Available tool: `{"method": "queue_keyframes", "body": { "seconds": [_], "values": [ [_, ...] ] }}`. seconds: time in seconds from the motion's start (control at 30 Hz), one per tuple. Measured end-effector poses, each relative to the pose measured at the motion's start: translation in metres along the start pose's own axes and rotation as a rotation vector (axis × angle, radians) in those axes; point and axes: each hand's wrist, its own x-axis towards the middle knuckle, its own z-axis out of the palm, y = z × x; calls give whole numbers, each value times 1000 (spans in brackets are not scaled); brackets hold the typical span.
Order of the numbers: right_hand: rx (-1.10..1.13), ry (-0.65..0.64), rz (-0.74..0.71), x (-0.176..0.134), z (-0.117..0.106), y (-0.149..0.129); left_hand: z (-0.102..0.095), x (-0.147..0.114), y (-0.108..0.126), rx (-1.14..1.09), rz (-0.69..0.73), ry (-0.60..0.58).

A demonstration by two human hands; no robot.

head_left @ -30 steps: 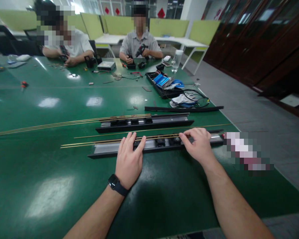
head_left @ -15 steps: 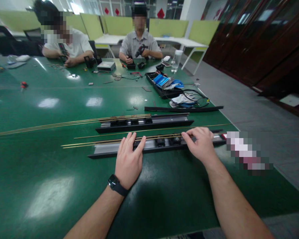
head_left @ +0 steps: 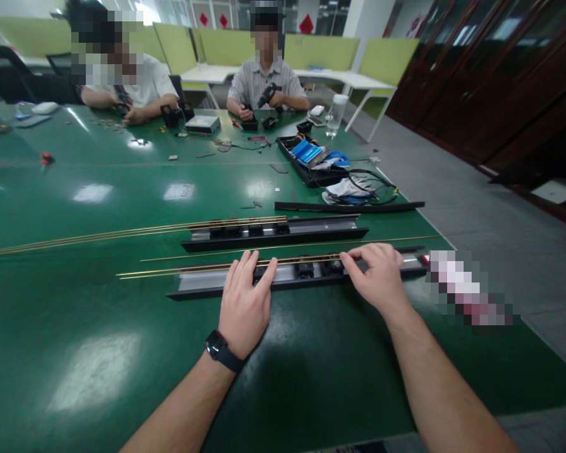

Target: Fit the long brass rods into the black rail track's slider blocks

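Has gold rods [head_left: 146, 274] jutting left past the near channel [head_left: 200, 281] on the green tabletop [head_left: 160, 371]. Lays the left hand [head_left: 245, 305] over rods and channel, fingers apart. Shows black blocks [head_left: 305, 267] inside the channel, between both hands. Holds the right hand's [head_left: 376, 272] thumb and fingertips together, grip clamped on the rods. Includes, farther right, a blurred-out object [head_left: 457, 280] beside the channel's end.

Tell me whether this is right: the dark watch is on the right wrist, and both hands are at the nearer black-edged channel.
No: the dark watch is on the left wrist, as the head view shows. The left hand and right hand are at the nearer channel.
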Motion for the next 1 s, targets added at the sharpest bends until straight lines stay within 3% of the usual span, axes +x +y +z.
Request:
{"method": "queue_keyframes", "body": {
  "seconds": [1.0],
  "values": [
    [-17, -5, 12, 2, -3, 3, 0, 1, 0, -13, -8, 0]
  ]
}}
